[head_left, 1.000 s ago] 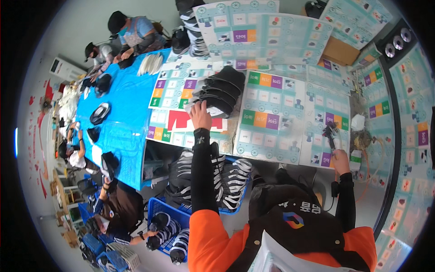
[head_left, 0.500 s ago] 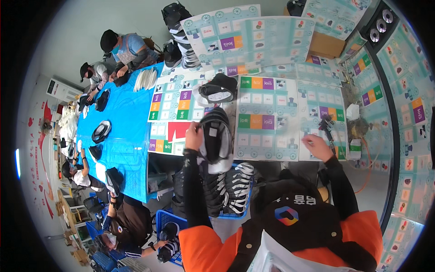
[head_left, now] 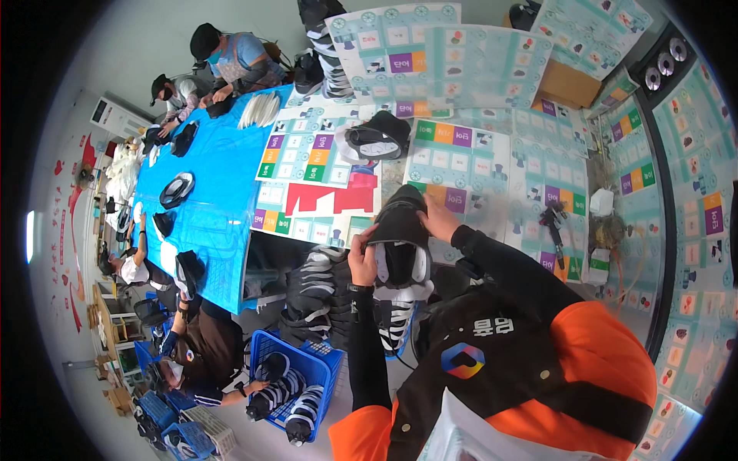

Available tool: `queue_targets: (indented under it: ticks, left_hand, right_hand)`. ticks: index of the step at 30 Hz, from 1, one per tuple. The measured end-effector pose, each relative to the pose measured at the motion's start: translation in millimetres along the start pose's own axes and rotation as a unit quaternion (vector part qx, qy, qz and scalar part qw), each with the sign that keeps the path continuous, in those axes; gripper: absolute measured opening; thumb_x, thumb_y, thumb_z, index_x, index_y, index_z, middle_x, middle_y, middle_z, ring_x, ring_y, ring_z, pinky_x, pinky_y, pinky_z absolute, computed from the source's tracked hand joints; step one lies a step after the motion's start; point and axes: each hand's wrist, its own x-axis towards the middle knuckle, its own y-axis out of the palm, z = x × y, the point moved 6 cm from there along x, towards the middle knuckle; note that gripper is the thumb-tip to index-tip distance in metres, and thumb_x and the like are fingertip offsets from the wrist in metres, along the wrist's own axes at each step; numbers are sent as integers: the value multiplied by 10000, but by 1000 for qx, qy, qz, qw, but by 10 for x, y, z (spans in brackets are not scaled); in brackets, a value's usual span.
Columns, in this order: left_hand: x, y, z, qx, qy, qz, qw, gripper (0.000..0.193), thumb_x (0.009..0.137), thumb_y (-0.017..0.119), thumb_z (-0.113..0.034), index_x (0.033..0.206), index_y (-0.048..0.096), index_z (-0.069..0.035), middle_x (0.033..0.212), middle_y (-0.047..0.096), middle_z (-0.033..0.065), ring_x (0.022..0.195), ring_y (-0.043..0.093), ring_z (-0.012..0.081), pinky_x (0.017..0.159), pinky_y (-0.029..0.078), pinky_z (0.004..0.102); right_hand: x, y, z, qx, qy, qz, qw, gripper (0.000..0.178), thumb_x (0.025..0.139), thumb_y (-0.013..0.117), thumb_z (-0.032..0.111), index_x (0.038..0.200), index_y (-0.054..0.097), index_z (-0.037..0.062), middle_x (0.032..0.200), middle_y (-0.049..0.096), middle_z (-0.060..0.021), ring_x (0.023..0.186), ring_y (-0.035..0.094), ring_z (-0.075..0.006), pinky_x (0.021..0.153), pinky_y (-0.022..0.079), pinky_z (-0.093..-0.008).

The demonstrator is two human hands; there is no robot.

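Between my two hands is a black cap (head_left: 401, 213), tilted so that its white-edged opening faces me, over the near edge of the sheet-covered table. My left hand (head_left: 363, 258) is closed on the left edge of its opening. On its upper right side, my right hand (head_left: 440, 220) grips the cap, though part of those fingers is hidden. A second black cap (head_left: 383, 132) with a pale inside rests farther back on the table. Off to the right lies a black hand tool (head_left: 552, 223).
Nested stacks of black-and-white caps (head_left: 317, 292) stand below the table's near edge. A blue basket (head_left: 329, 380) holds more caps, with a co-worker's hand (head_left: 254, 387) at it. Other people work round the blue-covered table (head_left: 211, 242). Upright printed panels (head_left: 488, 65) line the back.
My right hand has moved left from the table's right side and now holds the cap too. The cap has turned in my hands. The view has shifted slightly.
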Motion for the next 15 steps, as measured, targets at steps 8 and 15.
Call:
queue_targets:
  ticks: [8,15]
  left_hand:
    - [-783,-308,-818,95,-7,-184,978,298,968,463,67,1238,588,61,1235,672,148,1072,627,165,967,469,283]
    - [-895,30,-1007,136,-35,-237,961,366,888,491,69,1251,533,51,1199,620,146,1126,592,231,1023,441,331]
  right_hand:
    - [422,159,-458,6,77,48,996,516,941,592,171,1423,463,39,1151,649,-317,1061,623,-505,907,501,-554]
    - [883,9,-209,21,-25,-205,978,592,907,698,209,1388,448,-30,1132,664,-244,998,634,-512,896,513,-544]
